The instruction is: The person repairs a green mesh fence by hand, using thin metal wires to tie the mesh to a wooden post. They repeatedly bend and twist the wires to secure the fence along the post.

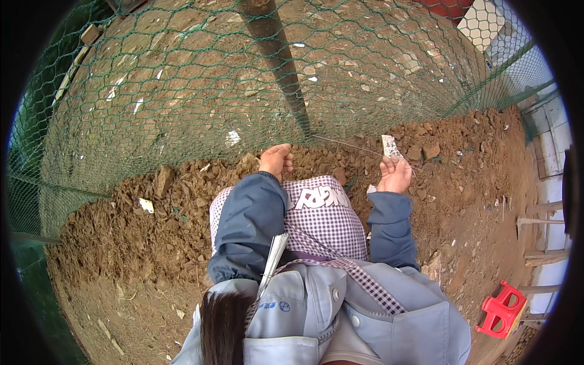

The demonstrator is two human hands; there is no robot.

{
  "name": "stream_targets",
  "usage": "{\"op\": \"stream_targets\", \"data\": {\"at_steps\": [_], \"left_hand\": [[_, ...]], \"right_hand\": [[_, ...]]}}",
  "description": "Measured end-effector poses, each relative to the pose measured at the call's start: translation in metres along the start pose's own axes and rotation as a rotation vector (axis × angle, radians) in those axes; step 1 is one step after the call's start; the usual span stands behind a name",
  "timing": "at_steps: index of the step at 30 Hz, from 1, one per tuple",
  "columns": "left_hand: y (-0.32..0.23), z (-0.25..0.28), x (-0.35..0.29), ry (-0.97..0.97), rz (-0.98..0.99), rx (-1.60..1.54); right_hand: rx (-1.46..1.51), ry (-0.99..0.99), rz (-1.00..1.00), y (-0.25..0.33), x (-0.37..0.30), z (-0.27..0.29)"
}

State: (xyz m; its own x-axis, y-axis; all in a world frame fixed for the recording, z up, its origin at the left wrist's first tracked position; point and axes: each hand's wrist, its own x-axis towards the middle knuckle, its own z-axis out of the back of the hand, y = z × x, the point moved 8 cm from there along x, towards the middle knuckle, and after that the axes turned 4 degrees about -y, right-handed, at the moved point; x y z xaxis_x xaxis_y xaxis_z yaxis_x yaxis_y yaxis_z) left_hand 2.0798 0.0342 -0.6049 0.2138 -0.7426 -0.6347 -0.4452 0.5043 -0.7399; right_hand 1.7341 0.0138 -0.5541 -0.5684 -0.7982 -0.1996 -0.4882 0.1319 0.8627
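Note:
My right hand [394, 175] pinches a thin wire [353, 146], which runs left from the fingers to the foot of a dark post [280, 61]. My left hand [277, 161] is closed beside the lower edge of a green mesh net [201, 115], left of the post's foot. Whatever its fingers hold is hidden. A bundle of thin pale wires [274, 258] sticks up at the front of my jacket. Just beyond my right fingers, a pale speckled shard [389, 145] lies on the dirt.
A low ridge of loose brown soil [140, 225] runs along the net's foot, with stones and pale scraps in it. At the lower right stands a red plastic stool [502, 309]. Wooden pieces [544, 258] line the right side, near a pale wall.

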Motion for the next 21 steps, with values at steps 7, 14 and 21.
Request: {"op": "stream_targets", "data": {"at_steps": [7,14,21], "left_hand": [[0.015,-0.023,0.031,0.151,0.062,-0.128],[0.02,-0.042,0.047,0.178,0.075,-0.359],[0.027,-0.039,0.067,0.077,0.024,-0.36]], "right_hand": [[0.001,-0.087,-0.095,-0.037,0.008,0.02],[-0.02,0.013,-0.122,-0.057,0.006,-0.002],[-0.075,0.135,-0.042,-0.053,-0.002,-0.049]]}}
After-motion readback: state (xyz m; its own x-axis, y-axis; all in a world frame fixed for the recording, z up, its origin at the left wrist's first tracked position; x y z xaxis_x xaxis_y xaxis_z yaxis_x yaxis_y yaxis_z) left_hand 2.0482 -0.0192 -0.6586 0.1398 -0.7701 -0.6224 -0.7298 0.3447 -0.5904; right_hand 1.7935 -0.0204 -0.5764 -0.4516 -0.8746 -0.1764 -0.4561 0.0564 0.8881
